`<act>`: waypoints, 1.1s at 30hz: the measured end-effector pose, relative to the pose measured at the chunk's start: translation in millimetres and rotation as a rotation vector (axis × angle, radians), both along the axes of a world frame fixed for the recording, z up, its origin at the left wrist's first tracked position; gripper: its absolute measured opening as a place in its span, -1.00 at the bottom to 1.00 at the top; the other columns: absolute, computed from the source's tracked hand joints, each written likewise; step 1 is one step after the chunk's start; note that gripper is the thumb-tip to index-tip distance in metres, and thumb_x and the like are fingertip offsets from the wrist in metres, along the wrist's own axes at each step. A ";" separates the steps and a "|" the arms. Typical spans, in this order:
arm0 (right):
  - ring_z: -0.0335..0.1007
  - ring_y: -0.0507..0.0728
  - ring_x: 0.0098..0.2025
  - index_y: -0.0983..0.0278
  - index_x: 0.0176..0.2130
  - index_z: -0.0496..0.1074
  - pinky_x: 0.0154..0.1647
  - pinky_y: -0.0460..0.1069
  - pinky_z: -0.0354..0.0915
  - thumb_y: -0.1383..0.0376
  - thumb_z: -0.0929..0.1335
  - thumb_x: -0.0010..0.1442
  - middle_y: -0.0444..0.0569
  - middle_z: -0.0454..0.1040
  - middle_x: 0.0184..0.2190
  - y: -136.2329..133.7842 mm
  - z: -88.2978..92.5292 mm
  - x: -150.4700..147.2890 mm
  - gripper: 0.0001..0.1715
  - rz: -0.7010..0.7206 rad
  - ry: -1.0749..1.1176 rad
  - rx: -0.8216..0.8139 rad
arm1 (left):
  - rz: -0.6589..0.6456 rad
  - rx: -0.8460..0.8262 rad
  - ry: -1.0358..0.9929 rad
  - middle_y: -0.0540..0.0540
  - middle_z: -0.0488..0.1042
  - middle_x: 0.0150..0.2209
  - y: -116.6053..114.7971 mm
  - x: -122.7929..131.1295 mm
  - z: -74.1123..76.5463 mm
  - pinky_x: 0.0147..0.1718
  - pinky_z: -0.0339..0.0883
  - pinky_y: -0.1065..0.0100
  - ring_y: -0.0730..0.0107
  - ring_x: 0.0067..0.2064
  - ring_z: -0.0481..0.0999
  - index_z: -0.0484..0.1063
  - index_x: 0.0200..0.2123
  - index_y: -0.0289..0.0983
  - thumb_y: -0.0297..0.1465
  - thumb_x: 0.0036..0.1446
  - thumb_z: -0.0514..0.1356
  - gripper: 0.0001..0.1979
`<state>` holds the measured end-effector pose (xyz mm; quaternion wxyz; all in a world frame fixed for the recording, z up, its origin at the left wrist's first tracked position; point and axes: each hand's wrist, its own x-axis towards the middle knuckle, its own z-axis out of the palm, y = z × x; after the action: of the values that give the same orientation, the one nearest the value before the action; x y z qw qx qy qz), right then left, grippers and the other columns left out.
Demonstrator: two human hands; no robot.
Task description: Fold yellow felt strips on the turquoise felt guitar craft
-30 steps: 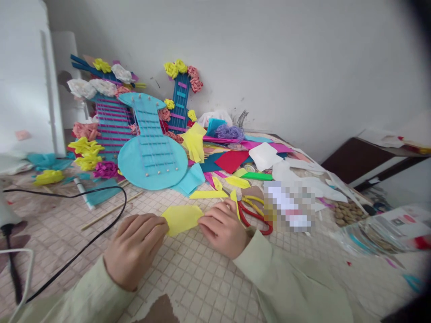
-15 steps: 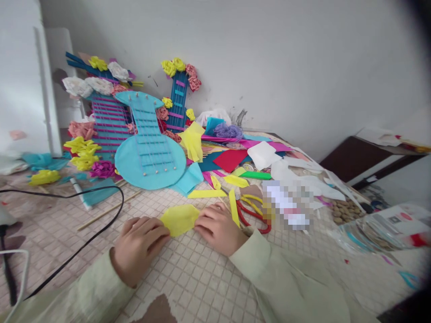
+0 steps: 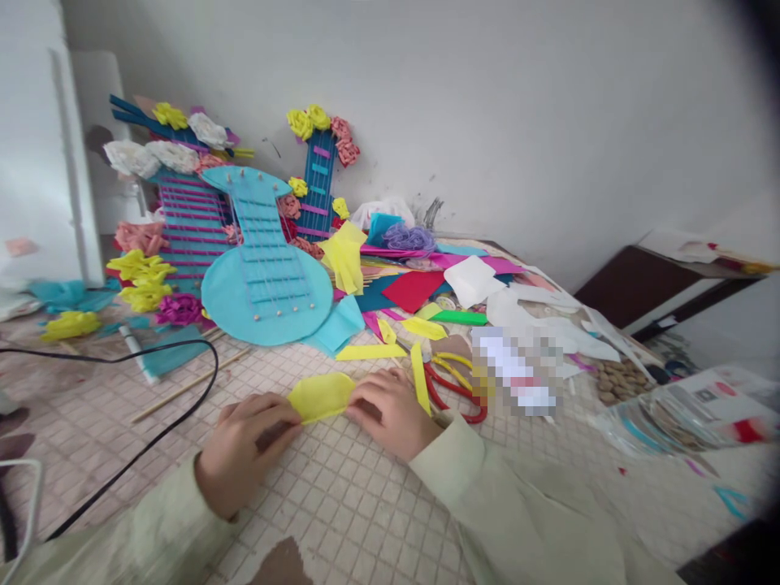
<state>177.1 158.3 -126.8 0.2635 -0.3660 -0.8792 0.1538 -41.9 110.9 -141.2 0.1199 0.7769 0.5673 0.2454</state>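
A small piece of yellow crepe-like paper (image 3: 322,397) lies between my hands, its near edge turned up in a narrow fold. My left hand (image 3: 247,447) pinches the left end between thumb and fingers. At the right end my right hand (image 3: 390,410) pinches it too. Close beyond lie yellow strips (image 3: 371,352) and scissors (image 3: 454,386) with red and yellow handles. Farther back rests a light-blue guitar shape (image 3: 265,292) with strings and small pegs.
Paper flowers (image 3: 140,280) and string-covered decorations (image 3: 188,219) stand at the back left. A black cable (image 3: 146,451) curves over the left side. Coloured sheets (image 3: 414,288), a bundle of purple yarn (image 3: 409,238), nuts (image 3: 621,380) and a clear plastic package (image 3: 664,418) lie to the right.
The near edge of the yellow paper has been folded up, so the piece looks narrower. My left thumb has shifted lower along its end. The view has moved slightly.
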 end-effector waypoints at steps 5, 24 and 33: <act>0.23 0.04 -0.36 0.28 -0.48 0.35 -0.20 0.02 -0.06 0.33 0.34 0.03 -0.18 0.39 -0.53 -1.2 0.2 -0.7 -0.92 -0.073 -0.018 -0.064 | 0.040 -0.011 -0.067 -0.03 0.36 -0.37 1.0 2.4 2.6 -0.31 0.22 0.26 0.31 -0.31 0.38 0.41 -0.42 -0.19 -0.27 0.02 0.05 -0.82; 0.18 -0.01 -0.48 0.31 -0.61 0.27 -0.36 -0.06 -0.01 0.38 0.32 -0.03 -0.21 0.30 -0.64 0.5 0.4 -11.5 -0.82 -0.180 0.010 -0.064 | 0.152 -0.146 -0.013 -0.02 0.31 -0.51 3.3 10.7 17.6 -0.51 0.20 0.37 0.44 -0.52 0.32 0.37 -0.53 -0.28 -0.27 0.04 0.01 -0.74; 0.17 -0.01 -0.50 0.31 -0.64 0.24 -0.36 -0.06 -0.01 0.40 0.33 -0.08 -0.23 0.28 -0.68 1.3 -0.3 -12.6 -0.81 -0.193 0.022 -0.080 | 0.156 -0.175 0.063 -0.03 0.31 -0.52 6.2 12.0 18.8 -0.49 0.17 0.36 0.38 -0.47 0.32 0.35 -0.54 -0.27 -0.26 0.04 -0.01 -0.73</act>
<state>164.5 159.6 -127.1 0.2717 -0.4575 -0.8301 0.1668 -29.9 117.0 -122.4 0.1498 0.7245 0.6485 0.1791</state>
